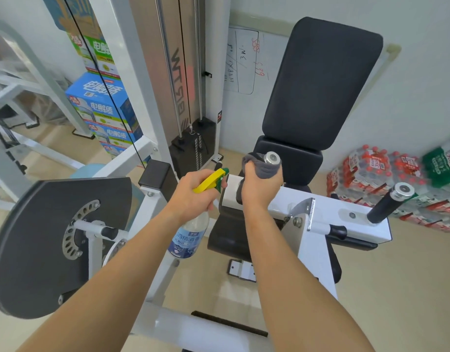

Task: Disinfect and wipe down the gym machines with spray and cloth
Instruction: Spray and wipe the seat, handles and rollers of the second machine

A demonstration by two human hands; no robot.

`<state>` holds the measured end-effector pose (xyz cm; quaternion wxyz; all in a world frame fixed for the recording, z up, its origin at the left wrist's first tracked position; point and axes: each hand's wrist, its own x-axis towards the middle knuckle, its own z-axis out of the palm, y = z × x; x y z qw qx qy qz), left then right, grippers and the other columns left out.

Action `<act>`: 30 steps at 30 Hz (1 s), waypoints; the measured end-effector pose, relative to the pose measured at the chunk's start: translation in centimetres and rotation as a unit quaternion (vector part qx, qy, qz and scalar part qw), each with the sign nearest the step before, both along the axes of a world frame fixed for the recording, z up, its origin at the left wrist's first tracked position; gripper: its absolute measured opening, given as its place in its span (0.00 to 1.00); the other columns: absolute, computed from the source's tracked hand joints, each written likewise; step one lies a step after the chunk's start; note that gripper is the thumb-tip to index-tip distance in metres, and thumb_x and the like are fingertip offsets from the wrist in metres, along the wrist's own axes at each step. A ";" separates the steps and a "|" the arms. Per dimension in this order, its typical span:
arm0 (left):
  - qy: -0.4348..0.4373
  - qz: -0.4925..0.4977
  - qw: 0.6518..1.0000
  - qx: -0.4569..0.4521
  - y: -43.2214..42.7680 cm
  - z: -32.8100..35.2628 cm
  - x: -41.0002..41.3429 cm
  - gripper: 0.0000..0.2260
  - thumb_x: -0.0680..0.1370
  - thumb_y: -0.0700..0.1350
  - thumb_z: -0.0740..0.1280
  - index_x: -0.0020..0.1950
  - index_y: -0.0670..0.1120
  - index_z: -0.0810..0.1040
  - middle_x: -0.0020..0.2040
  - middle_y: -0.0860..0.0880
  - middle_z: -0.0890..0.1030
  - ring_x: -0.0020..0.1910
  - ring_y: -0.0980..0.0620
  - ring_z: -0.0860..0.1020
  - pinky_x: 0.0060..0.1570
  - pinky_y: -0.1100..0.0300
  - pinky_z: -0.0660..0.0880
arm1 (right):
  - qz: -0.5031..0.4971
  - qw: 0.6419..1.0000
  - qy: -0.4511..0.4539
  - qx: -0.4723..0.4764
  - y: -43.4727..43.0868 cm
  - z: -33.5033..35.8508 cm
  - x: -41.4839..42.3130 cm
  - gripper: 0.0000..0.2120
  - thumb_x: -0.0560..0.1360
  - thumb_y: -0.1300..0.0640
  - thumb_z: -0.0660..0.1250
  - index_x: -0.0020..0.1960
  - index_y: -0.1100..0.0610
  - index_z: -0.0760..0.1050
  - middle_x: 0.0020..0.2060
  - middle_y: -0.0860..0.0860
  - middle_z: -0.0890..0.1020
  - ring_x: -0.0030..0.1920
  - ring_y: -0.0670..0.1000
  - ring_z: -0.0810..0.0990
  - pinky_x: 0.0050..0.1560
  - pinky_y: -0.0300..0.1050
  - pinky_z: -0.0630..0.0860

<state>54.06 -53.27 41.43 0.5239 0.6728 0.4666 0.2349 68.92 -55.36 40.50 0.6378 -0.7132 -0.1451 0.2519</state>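
My left hand (193, 196) grips the neck of a clear spray bottle (189, 237) with a blue label; its yellow and green trigger head (213, 179) points toward the machine. My right hand (259, 189) holds a grey cloth (263, 167) wrapped round the left handle (272, 158) of a white gym machine (320, 207), whose chrome end cap pokes out above the cloth. The machine's right handle (390, 201) is a bare black grip with a chrome cap. A black padded backrest (320, 80) and seat (295, 158) stand behind the handles.
A dark round cam plate (36, 245) sits at left. The weight stack (193, 148) with cables rises behind it. Blue and green drink cartons (102, 105) are stacked at back left; packs of bottled water (371, 171) lie on the floor at right. A whiteboard (244, 59) hangs on the wall.
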 end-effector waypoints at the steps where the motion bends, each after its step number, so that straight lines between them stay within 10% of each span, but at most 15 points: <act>1: -0.011 0.006 1.000 -0.005 0.1 0.0 0.2 0.14 0.75 0.32 0.66 0.50 0.48 0.83 0.50 0.40 0.84 0.31 0.50 0.79 0.35 0.58 0.78 | 0.008 1.000 0.001 -0.009 0.0 -0.6 -0.1 0.18 0.74 0.58 0.74 0.57 0.46 0.70 0.47 0.42 0.77 0.48 0.43 0.78 0.46 0.30 0.72; 17: -0.017 0.013 1.000 -0.007 -1.1 1.1 1.6 0.14 0.73 0.31 0.64 0.49 0.46 0.83 0.48 0.37 0.83 0.31 0.46 0.78 0.34 0.56 0.78 | 0.080 0.984 0.157 -0.039 -0.4 1.0 1.7 0.17 0.70 0.65 0.75 0.51 0.49 0.75 0.48 0.50 0.82 0.53 0.52 0.80 0.59 0.52 0.78; 24: -0.024 0.021 0.999 -0.003 -1.4 0.6 1.3 0.14 0.76 0.31 0.64 0.52 0.46 0.84 0.49 0.44 0.85 0.30 0.50 0.78 0.33 0.59 0.78 | 0.001 0.997 0.068 0.047 0.0 2.1 0.6 0.18 0.73 0.62 0.74 0.51 0.44 0.71 0.45 0.41 0.77 0.47 0.43 0.79 0.38 0.28 0.75; 30: -0.041 0.042 0.998 0.008 -0.9 0.3 1.2 0.14 0.75 0.30 0.64 0.51 0.45 0.84 0.48 0.44 0.84 0.29 0.52 0.77 0.33 0.61 0.77 | 0.008 1.000 0.004 -0.004 -0.2 -1.0 -1.1 0.20 0.75 0.54 0.74 0.56 0.42 0.65 0.45 0.34 0.74 0.48 0.40 0.78 0.45 0.25 0.71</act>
